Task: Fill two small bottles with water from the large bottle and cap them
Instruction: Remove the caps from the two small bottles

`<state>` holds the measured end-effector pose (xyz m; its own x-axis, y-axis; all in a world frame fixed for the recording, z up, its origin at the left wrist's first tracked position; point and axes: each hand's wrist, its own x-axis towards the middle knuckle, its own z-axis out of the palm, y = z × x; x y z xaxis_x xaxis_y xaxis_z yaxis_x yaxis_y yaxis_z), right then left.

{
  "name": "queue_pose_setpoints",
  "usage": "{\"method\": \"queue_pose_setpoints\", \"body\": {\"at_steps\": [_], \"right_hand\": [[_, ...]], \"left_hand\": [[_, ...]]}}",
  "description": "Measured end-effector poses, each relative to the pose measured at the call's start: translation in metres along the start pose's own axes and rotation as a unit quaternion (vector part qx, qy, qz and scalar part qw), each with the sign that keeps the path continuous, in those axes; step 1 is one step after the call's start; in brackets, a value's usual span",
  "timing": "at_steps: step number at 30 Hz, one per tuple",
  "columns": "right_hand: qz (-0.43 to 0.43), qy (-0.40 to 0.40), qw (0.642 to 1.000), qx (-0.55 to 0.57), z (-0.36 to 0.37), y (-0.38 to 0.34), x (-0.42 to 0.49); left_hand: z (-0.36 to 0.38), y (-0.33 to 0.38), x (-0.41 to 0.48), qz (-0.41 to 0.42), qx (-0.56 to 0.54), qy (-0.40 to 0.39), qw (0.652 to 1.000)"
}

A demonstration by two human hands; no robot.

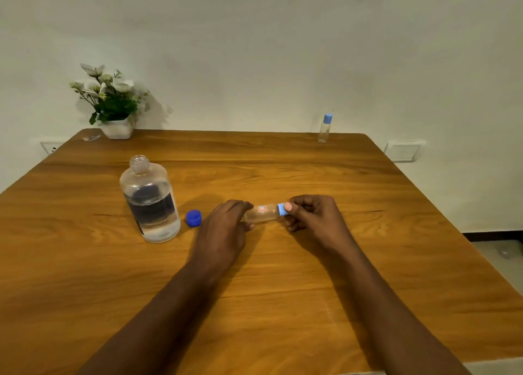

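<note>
Head view: a small bottle (261, 213) is held on its side just above the table (368, 261), its base end wrapped by the curled fingers of the left hand (226, 230), while its light-blue cap (281, 209) is pinched between thumb and fingers of the right hand (311, 216); whether the cap is being loosened or tightened cannot be told. Both forearms are extended forward and converge at mid-table. A twist at the cap is judged to be called for next, with the uncapped large bottle (150, 202) and its dark-blue cap (194, 218) standing just left, and a second capped small bottle (325, 128) set at the far edge.
</note>
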<state>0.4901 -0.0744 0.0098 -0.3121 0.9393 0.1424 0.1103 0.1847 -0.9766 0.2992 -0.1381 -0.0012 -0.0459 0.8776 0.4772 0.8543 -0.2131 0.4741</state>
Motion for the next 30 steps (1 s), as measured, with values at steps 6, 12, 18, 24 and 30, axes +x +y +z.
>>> {"method": "queue_pose_setpoints", "body": {"at_steps": [6,12,18,24,30], "right_hand": [[-0.024,0.006,1.0,-0.011,-0.008,-0.004,0.001],[-0.005,0.05,0.998,-0.042,-0.009,-0.008,0.002],[0.006,0.017,0.999,-0.03,-0.007,-0.009,0.0],[0.013,-0.002,1.0,-0.016,-0.012,-0.013,-0.001],[0.04,0.007,0.998,-0.052,-0.009,-0.011,-0.001]], "left_hand": [[0.002,0.001,0.002,0.004,-0.01,-0.006,1.0],[0.001,0.001,0.003,-0.02,-0.034,0.01,0.999],[0.0,0.003,0.002,-0.028,-0.021,-0.003,0.999],[-0.002,0.004,0.002,-0.022,-0.014,-0.01,1.0],[-0.002,0.006,0.001,-0.007,-0.003,-0.02,1.0]]}}
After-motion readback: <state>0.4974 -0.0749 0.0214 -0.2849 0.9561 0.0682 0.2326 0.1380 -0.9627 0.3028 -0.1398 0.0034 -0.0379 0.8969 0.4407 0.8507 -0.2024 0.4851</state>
